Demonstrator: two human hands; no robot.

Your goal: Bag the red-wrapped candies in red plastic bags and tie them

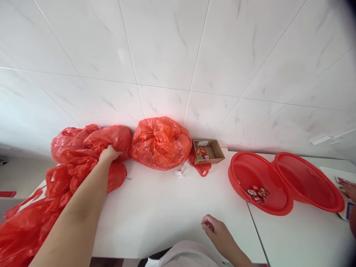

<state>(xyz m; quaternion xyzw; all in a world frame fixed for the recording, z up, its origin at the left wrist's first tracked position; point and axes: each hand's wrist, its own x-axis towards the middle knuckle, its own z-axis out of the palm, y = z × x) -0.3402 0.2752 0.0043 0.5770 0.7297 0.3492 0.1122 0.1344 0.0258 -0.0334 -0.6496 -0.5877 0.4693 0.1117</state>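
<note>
My left hand (109, 153) reaches out to the pile at the left and grips a red plastic bag (114, 135). Its fingers are partly lost in the folds of the plastic. Below it, more crumpled red bags (59, 181) lie under and beside my forearm. A full, knotted red bag (161, 144) sits just to the right, against the wall. My right hand (215, 230) hovers over the front of the white table (155, 207), fingers curled in and nothing visible in them.
A small cardboard box (215, 150) holds a few red packets, with a crumpled white tissue (183, 170) nearby. One red basket (236, 174) has several small red pieces in it; a second red basket (308, 178) overlaps it. Another person's hand (349, 191) is at the right edge.
</note>
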